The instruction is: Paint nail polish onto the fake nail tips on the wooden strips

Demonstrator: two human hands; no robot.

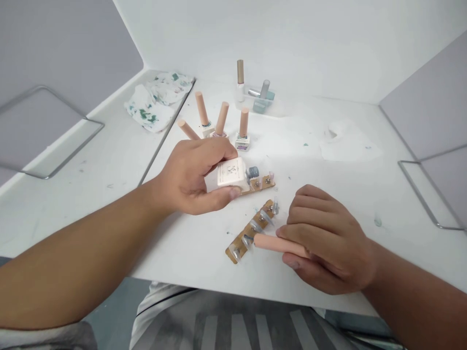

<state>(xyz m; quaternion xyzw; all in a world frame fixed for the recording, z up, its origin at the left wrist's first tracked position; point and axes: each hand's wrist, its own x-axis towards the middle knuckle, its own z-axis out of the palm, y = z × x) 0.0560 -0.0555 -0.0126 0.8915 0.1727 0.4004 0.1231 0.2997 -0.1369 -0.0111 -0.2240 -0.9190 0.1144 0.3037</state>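
Note:
My left hand (200,177) grips a white square nail polish bottle (230,172), tipped sideways with its grey-stained neck to the right. In my right hand (326,238) is a peach nail polish brush cap (277,244), held level. Its brush end points left, at a clear nail tip on a brown strip (251,231). Several nail tips, some coated grey, are set along that strip. A second brown strip (268,182) with clear nail tips lies partly hidden behind the bottle and my left hand.
Several capped polish bottles (242,129) with peach caps stand beyond my left hand. A clear tray (277,104) with bottles is at the back. Stained wipes (153,104) lie back left, a white tissue (345,141) at right. Wire racks (430,194) flank both sides.

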